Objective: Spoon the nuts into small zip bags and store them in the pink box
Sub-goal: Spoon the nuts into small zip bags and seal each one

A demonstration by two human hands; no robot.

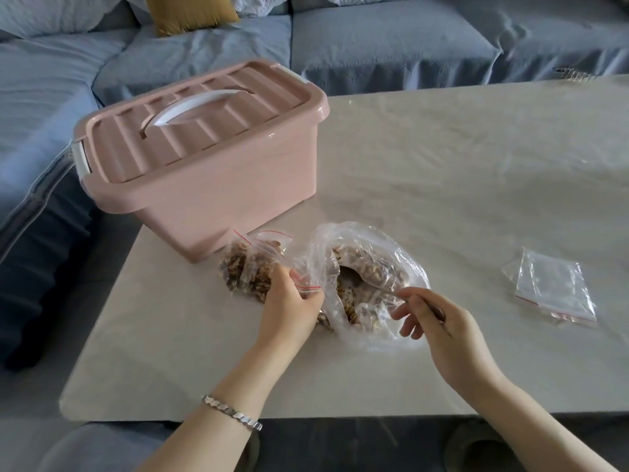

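Observation:
A large clear plastic bag (381,247) of walnuts lies open in the middle of the table. My right hand (439,321) pinches the handle of a metal spoon (354,275) whose bowl is inside that bag. My left hand (289,301) holds a small zip bag (306,284) with a red strip at the big bag's left edge. Two filled small zip bags (248,264) of nuts lie just left of it, in front of the pink box (204,158). The box's lid is on, with a white handle.
A pile of empty small zip bags (551,287) lies on the pale table (442,165) to the right. A blue-grey sofa (374,42) with a mustard cushion (190,11) runs behind and to the left of the table.

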